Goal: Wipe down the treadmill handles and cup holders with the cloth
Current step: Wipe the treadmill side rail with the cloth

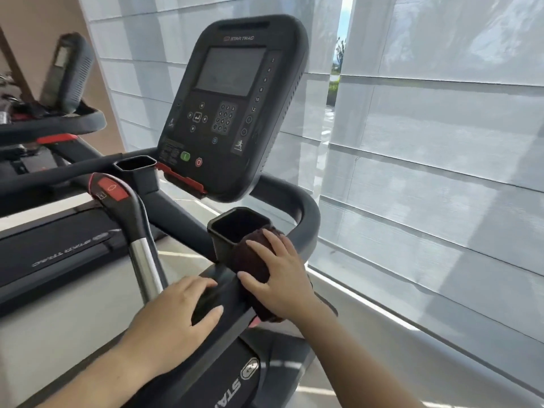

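A dark maroon cloth (250,260) is pressed under my right hand (279,275) against the outer wall and rim of the right cup holder (232,223), where it meets the black side handle (303,219). My left hand (182,307) grips the black handrail (223,293) just below the cup holder, fingers curled over it. A second cup holder (135,166) sits left of the console. A centre grip (117,192) with a red button and a chrome stem (144,260) stands between them.
The treadmill console (229,107) tilts above the cup holders. White window blinds (426,172) fill the right side close to the handle. Another treadmill (59,83) stands on the left, and the running belt (59,248) lies below.
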The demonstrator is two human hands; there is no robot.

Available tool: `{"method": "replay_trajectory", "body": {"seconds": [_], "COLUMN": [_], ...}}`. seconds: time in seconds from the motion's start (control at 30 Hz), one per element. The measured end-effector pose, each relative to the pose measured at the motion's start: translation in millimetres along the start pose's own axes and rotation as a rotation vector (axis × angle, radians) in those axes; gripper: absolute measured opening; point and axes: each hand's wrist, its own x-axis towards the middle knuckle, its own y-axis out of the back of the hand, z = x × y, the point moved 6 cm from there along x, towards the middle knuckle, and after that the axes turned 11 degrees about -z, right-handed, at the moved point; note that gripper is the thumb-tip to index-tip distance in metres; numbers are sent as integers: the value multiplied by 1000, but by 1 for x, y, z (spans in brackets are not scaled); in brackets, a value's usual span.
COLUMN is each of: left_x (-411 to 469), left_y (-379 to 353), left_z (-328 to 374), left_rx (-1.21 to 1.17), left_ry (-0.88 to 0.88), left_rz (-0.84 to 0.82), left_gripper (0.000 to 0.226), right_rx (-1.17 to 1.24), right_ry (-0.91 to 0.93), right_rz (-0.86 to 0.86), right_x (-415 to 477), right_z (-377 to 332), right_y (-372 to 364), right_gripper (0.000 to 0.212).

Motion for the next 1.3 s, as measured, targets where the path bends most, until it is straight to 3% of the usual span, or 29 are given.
{"method": "replay_trajectory", "body": {"seconds": [0.13,0.43,0.57,0.77,0.87,1.0,1.17,1.3], "left_x": [-35,-42,-44,-97,-122,-141,-144,-144], "left_y": [-14,-15,-11,9,16,13,11,11], "left_z": [-7,-4,-7,-42,-57,-64,-66,-67], "left_rx": [44,89,-20,-101,-169,-209,-234,-254], "left_ry": [55,76,30,-78,-137,-223,-254,-260], "left_rz": [-7,62,1,-105,-112,-76,-66,-62], "left_gripper": [58,55,50,56,53,52,50,47], "right_rx": [-6,-3,76,-1,60,11,10,48], "right_ry": [77,-40,13,-213,-225,-103,-308,-302], "right_rz": [103,136,235,159,243,275,224,302], "right_x": [-25,-10,-37,-22,-43,-71,-45,-68], "right_z": [-26,-30,-43,-55,-76,-122,-125,-138], "right_y": [-28,-26,-42,-38,-53,-94,-67,-82], "right_gripper": [56,44,43,43,42,42,35,40]}}
